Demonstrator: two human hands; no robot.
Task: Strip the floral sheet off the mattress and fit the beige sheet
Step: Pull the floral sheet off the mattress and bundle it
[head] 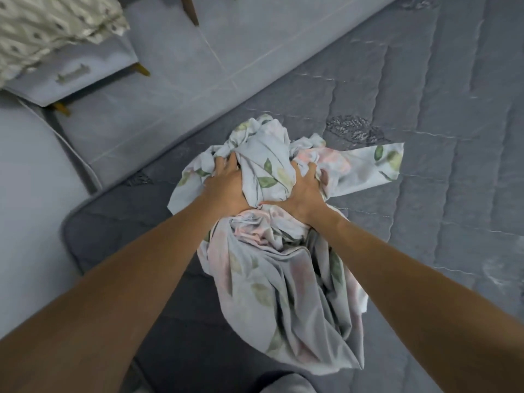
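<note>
While the floral sheet (272,231) lay bunched in a loose heap on the bare grey mattress (442,171), both hands were sunk into its far end. The left hand (226,185) clutched a wad on the left side, fingers curled into the folds. The right hand (304,191) gripped a matching wad on the right, its fingers also buried in cloth. The two wrists sat close together, almost meeting over the middle of the bundle.

The heap's long axis ran from the hands back toward the person, so most of the cloth trailed between the forearms and under them. One flat corner stuck out to the right of the right hand, spread on the mattress. The bundle sat near the mattress's left edge and rounded corner, with the tiled floor (175,89) just beyond. Neither hand was clearly nearer; both held the same end.

By the look of it, the stripping was done, since no part of the sheet appeared hooked over a corner. The likely next move was lifting the bundle clear, and the trailing near end could drag.

Off the mattress, a drawer unit (71,80) stood at upper left with patterned cloth (48,26) draped on it. No beige sheet was in view. No brand, label or readable writing showed anywhere.
</note>
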